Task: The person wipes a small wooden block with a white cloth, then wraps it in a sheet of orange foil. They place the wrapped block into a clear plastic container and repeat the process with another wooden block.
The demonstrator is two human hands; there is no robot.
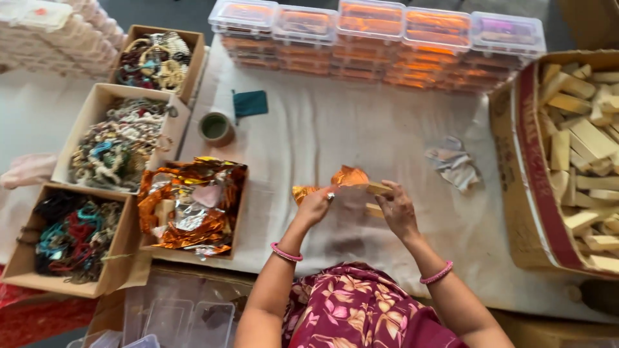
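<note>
My left hand (314, 205) pinches a sheet of shiny orange foil (348, 178) that lies partly folded over a small pale wooden block (379, 188). My right hand (398, 209) grips that block from the right, fingers curled round it. A second pale block (373, 210) lies on the white cloth (335, 129) just under my hands. Both wrists carry pink bangles.
A box of crumpled orange and silver foil (193, 206) sits to the left, beside three boxes of beaded strings (119, 145). A large carton of wooden blocks (583, 154) stands at right. Stacked clear lidded containers (380, 38) line the far edge. A tape roll (216, 127), a teal pouch and crumpled paper (454, 162) lie on the cloth.
</note>
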